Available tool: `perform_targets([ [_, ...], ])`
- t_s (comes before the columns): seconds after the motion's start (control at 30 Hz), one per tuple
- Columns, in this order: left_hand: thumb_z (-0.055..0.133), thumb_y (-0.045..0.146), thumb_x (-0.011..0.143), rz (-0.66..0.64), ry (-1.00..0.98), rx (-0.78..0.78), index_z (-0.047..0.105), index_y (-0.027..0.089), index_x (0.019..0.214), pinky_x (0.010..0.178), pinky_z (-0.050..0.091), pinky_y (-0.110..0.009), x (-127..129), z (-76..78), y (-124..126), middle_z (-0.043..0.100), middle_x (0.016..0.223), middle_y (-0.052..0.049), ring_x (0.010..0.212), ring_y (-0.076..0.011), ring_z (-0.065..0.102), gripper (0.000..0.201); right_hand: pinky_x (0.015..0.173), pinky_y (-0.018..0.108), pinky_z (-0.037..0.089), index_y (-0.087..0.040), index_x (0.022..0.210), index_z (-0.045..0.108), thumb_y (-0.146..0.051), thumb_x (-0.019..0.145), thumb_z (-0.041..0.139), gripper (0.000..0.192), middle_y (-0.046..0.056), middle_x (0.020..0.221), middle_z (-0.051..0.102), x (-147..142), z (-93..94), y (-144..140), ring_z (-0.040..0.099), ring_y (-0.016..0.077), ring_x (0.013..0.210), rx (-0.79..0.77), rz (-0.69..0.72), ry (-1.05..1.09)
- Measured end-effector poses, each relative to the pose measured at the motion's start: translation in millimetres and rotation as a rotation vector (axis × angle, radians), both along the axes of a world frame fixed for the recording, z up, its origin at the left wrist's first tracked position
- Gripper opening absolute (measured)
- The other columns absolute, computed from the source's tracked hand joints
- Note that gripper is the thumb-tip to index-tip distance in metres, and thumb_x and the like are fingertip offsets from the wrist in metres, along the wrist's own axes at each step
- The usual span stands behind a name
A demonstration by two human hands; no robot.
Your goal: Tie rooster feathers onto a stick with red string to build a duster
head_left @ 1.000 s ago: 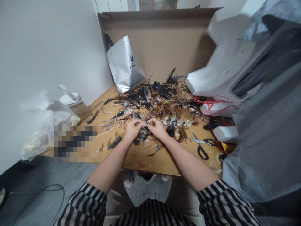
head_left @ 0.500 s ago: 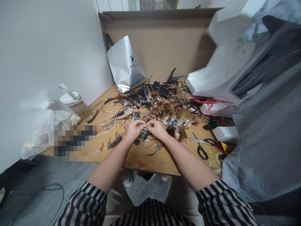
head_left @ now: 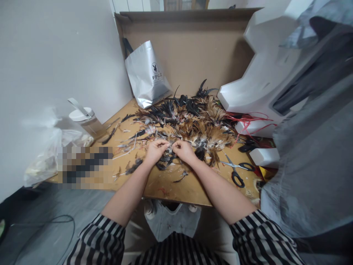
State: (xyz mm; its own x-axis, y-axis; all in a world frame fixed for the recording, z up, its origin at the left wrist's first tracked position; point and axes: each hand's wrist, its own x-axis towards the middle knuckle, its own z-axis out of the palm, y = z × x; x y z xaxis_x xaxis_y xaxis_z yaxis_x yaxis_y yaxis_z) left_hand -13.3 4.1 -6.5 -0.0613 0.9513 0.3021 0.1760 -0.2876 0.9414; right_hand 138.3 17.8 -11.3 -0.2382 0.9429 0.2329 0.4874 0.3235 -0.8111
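Left fingers (head_left: 163, 144), right fingers (head_left: 177, 145): pinched narrow | contents: can't tell | feathers (head_left: 166, 161): partly hidden

I've room to pass along the near edge of the table (head_left: 190, 190). Feather pile (head_left: 204, 130) blocks me farther in, silver bag (head_left: 146, 75) at far-left corner, scissors (head_left: 234, 172) toward near-right corner.

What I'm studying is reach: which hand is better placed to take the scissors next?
Likely the right hand: the black-handled scissors lie nearer it, on the outer side of the right forearm. The left hand would have to reach across that forearm.
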Motion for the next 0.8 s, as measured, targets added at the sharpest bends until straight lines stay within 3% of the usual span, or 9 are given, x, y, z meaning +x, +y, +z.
perform_targets([
  [0.13,0.067,0.035,0.064,-0.107,-0.128,-0.236,0.064,0.013,0.077,0.037,0.033,-0.019,1,3.7,-3,0.057,0.047,0.001,0.035,-0.0061,0.042,0.026,0.051,0.02,0.036,-0.018,0.061,0.057,-0.029,0.07,0.051,0.015,-0.003,0.053,0.057,-1,3.9,-3,0.049,0.01,0.05,0.039,-0.025,-0.028],
  [0.23,0.067,0.038,0.063,-0.152,-0.187,-0.291,0.062,0.012,0.076,0.036,0.034,-0.018,1,5.6,-3,0.064,0.06,-0.004,0.039,-0.0064,0.048,0.029,0.052,0.02,0.036,-0.018,0.06,0.057,-0.028,0.07,0.051,0.015,-0.003,0.053,0.056,-1,3.5,-3,0.048,0.0097,0.05,0.027,-0.02,-0.01],
  [0.33,0.068,0.039,0.061,-0.121,-0.193,-0.303,0.061,0.011,0.075,0.037,0.036,-0.018,1,5.2,-2,0.067,0.07,-0.007,0.044,-0.0078,0.053,0.031,0.051,0.021,0.037,-0.018,0.066,0.057,-0.027,0.069,0.051,0.012,-0.003,0.053,0.056,0,0.3,-1,0.05,0.0098,0.048,-0.058,-0.003,0.068],
  [0.47,0.069,0.039,0.06,-0.102,-0.117,-0.289,0.06,0.011,0.071,0.037,0.036,-0.018,0,-0.2,1,0.064,0.063,-0.005,0.043,-0.0075,0.052,0.031,0.049,0.02,0.037,-0.017,0.07,0.057,-0.03,0.069,0.053,0.014,-0.004,0.052,0.054,0,-4.5,3,0.049,0.0097,0.046,-0.103,-0.007,0.188],
  [0.8,0.065,0.033,0.063,-0.066,0.039,-0.233,0.065,0.012,0.072,0.04,0.035,-0.018,1,-2.0,0,0.061,0.056,-0.002,0.042,-0.0069,0.048,0.023,0.064,0.024,0.039,-0.016,0.062,0.062,-0.023,0.071,0.058,0.012,0.001,0.066,0.057,-4,7.9,-2,0.05,0.0126,0.067,0.176,0.038,0.161],
])
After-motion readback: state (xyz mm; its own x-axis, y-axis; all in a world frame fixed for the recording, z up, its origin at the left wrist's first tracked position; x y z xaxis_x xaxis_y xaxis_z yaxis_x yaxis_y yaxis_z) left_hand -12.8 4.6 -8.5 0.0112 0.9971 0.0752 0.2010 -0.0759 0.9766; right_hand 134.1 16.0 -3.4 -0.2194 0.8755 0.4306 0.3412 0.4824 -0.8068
